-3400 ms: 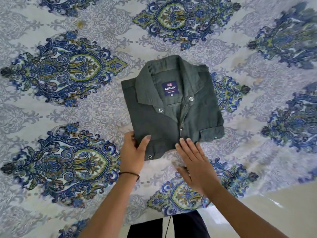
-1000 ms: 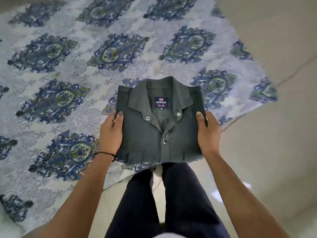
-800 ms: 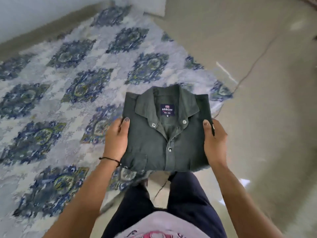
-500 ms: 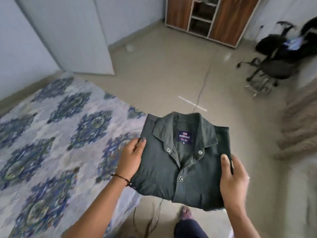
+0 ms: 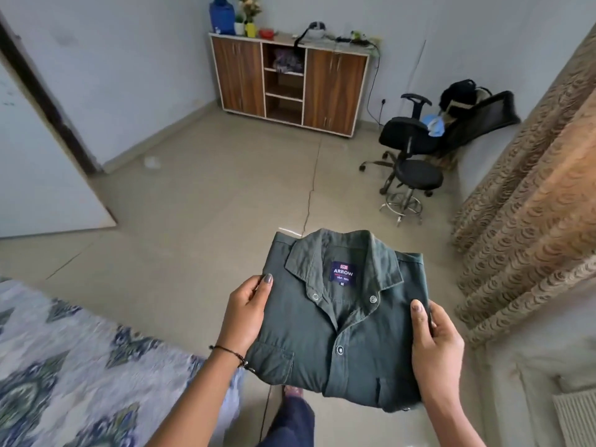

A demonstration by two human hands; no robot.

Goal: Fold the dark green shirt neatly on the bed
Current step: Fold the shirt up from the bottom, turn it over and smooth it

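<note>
The dark green shirt [image 5: 342, 321] is sitting folded into a compact rectangle, collar up and open, in the lower centre of the frame, held in the air above the tiled floor [image 5: 200, 195] rather than lying on the bed [image 5: 64, 366], whose blue patterned sheet is showing at the lower left. The left hand [image 5: 246, 312] is gripping the shirt's left edge, thumb lying on top of the fabric, fingers tucked underneath and out of sight. The right hand [image 5: 435, 346] is clasping the right edge the same way, thumb pressing on the top face near the collar point. A thin black band [image 5: 230, 351] is circling the left wrist. A dark blue label [image 5: 342, 274] reading ARROW is showing inside the collar, and snap buttons are running down the placket, with a pocket flap facing up near the left hand.

At the top of the frame a wooden cabinet [image 5: 290, 77] is standing against the wall, with a blue bottle [image 5: 222, 14] on its left end. To the upper right a black office chair [image 5: 416, 137] is leaning back beside a black stool [image 5: 416, 179]. Brown textured curtains [image 5: 529, 201] are hanging down the right side. A dark trouser leg [image 5: 292, 421] is showing below the shirt at the bottom edge.
</note>
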